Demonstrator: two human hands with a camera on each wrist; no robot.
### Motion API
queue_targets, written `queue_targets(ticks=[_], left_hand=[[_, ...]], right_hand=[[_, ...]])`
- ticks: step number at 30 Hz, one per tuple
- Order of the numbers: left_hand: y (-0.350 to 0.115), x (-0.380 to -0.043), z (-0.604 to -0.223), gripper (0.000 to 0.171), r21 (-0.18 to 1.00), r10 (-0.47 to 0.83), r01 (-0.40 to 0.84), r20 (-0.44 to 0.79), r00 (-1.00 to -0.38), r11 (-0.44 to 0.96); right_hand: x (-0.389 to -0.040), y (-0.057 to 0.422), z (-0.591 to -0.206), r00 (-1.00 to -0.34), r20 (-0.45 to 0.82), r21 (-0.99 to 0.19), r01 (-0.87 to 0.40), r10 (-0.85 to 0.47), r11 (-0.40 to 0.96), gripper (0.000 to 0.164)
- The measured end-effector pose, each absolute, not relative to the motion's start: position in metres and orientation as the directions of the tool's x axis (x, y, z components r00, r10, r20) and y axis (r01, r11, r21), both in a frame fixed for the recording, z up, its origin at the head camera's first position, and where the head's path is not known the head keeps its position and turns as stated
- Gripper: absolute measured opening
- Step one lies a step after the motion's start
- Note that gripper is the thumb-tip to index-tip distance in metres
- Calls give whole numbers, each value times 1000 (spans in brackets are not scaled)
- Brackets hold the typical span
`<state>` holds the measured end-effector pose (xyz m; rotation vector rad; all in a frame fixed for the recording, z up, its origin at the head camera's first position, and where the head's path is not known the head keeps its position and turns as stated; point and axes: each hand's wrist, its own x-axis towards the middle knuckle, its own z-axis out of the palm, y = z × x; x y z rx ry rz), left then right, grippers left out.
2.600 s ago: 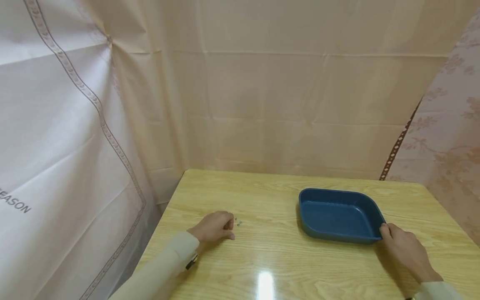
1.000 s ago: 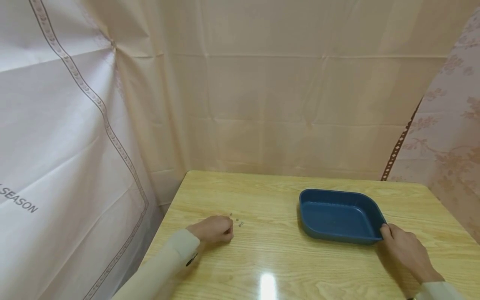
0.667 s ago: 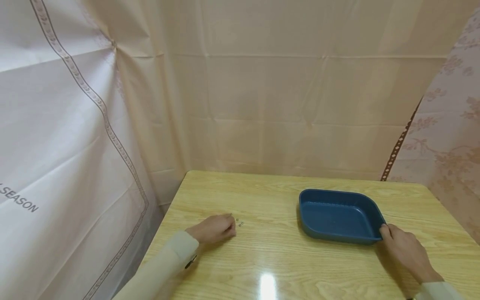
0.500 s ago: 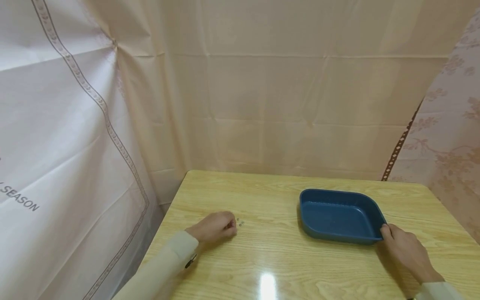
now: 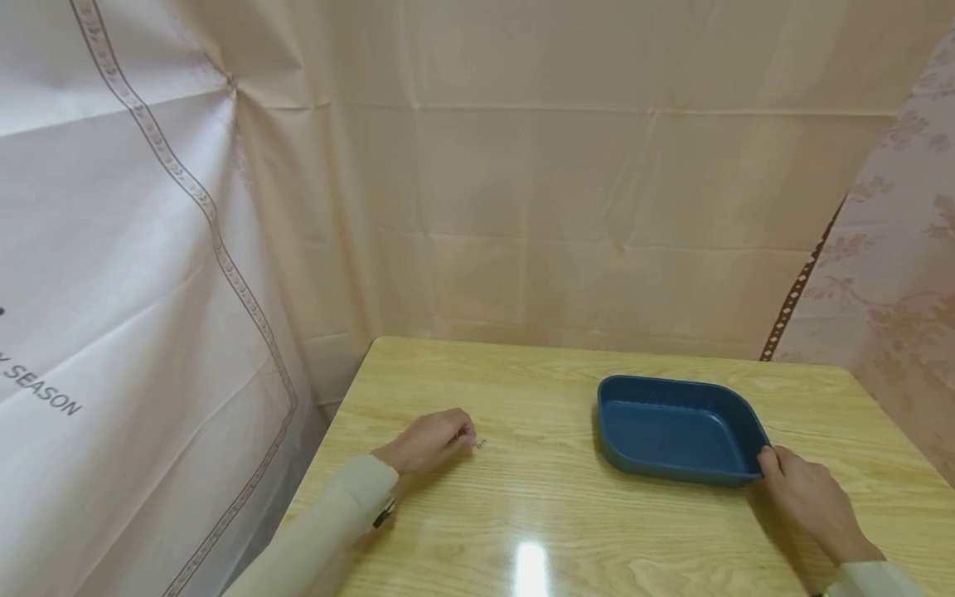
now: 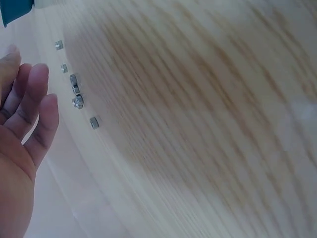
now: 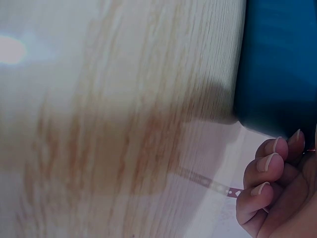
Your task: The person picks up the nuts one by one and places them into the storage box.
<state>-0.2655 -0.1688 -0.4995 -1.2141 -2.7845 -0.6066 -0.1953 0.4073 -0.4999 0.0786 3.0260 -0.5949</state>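
Note:
Over the left part of the table, my left hand (image 5: 433, 439) hovers close to several small metal nuts (image 5: 481, 444), its fingers loosely bent. In the left wrist view the nuts (image 6: 75, 84) lie in an uneven row just beyond the fingertips (image 6: 49, 101), and nothing shows between the fingers; the thumb is partly cut off by the frame edge. My right hand (image 5: 809, 497) grips the near right corner of a dark blue plastic tray (image 5: 671, 477), thumb on the rim. In the right wrist view its curled fingers (image 7: 265, 168) are beside the tray's wall (image 7: 277, 64).
The wood-grain table (image 5: 567, 531) reaches back to a beige hanging cloth (image 5: 522, 207). White printed cloth (image 5: 134, 332) hangs at the left and floral cloth (image 5: 895, 290) at the right. Light glares off the table's front.
My left hand has shifted slightly forward and right, its fist loosening, and now hides more of the nuts in the head view. The right hand and the tray have stayed in place.

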Motion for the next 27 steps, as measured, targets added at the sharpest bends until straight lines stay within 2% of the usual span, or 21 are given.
queue_targets(ticks=[16,27], left_hand=[[-149,-272,-490,10,372,666,684,198,-719,627],[-137,-274,-488,11,366,675,706,233,-700,606]], right_hand=[[-194,408,-501,-998,-51,-386,55,38,921,60],[-193,408,-501,-999,-35,-400,44,33,915,57]])
